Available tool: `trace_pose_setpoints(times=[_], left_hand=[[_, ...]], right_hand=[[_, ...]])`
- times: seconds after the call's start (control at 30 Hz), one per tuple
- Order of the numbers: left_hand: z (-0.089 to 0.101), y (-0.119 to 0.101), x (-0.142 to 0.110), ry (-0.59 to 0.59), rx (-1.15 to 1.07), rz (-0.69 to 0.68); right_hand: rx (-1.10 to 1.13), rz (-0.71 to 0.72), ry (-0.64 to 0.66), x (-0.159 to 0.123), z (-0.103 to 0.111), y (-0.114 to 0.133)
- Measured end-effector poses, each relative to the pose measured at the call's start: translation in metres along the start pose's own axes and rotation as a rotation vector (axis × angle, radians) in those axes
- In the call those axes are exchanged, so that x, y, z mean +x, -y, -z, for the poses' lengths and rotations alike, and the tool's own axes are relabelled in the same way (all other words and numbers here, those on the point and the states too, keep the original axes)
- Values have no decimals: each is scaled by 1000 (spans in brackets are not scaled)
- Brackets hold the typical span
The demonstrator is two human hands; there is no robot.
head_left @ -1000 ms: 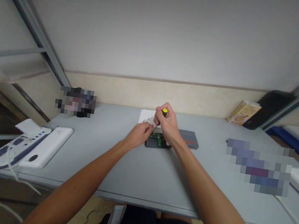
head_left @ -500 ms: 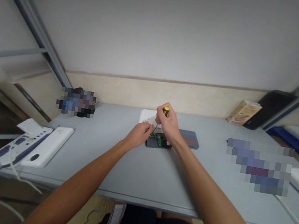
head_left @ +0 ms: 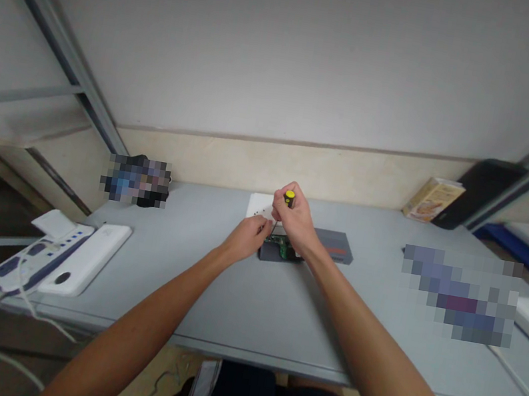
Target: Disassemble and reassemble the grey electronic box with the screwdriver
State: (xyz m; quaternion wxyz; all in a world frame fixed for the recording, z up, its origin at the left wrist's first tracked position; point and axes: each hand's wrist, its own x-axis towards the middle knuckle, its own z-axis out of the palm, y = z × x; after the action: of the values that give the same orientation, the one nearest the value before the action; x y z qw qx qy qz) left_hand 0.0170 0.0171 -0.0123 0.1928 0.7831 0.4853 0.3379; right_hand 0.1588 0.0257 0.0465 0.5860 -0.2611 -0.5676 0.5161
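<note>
My right hand (head_left: 295, 215) is wrapped round a screwdriver (head_left: 289, 197) with a black and yellow handle. Its thin shaft slants down to the left, and the tip is by the fingers of my left hand (head_left: 249, 234). Those left fingers are closed in a pinch at the left edge of an opened dark device (head_left: 271, 253); what they hold, if anything, is too small to make out. A green circuit board (head_left: 283, 250) shows inside the device, partly covered by my right hand. Behind it lies a white sheet (head_left: 260, 203) with several small dark specks on it.
A flat grey box (head_left: 338, 245) lies just right of the device. A power strip (head_left: 34, 257) and a white power bank (head_left: 84, 262) lie at the left, cables hanging over the edge. A yellow box (head_left: 432, 200) leans at the back right.
My right hand and the screwdriver handle have shifted slightly left, and the shaft stands a little steeper. My left hand has stayed in place.
</note>
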Motion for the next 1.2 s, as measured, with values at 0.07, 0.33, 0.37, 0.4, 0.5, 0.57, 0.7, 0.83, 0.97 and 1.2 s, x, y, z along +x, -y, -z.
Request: trace_pose_setpoints(times=[0.07,0.33,0.37,0.4,0.5,0.57,0.7,0.83,0.97,1.2], left_hand=[[0,0,0,-2,11,-20],[-1,0,0,-10,-12,-9],[-1,-1,0,-6,-16,-8],[-1,-1,0,-3,-18,-6],[0,-2,0,-5,-15,-7],[0,-1,0,-7,-8,-14],[1,-1,1,1,-9,-36],[0,1,1,-9,-1,-43],[-1,2,1,-13,-4,-45],[0,0,0,-15,8,-25]], right_hand=[[44,-11,14,3,2,-2],[200,-42,-62,4,4,-1],[224,-40,-65,4,4,-1],[245,-42,-55,4,5,-1],[332,-69,-6,6,8,0],[369,-105,19,7,11,2],[350,-124,-14,6,15,6],[306,-105,-51,5,13,6],[347,-96,-20,6,10,4],[337,-122,-13,6,14,3]])
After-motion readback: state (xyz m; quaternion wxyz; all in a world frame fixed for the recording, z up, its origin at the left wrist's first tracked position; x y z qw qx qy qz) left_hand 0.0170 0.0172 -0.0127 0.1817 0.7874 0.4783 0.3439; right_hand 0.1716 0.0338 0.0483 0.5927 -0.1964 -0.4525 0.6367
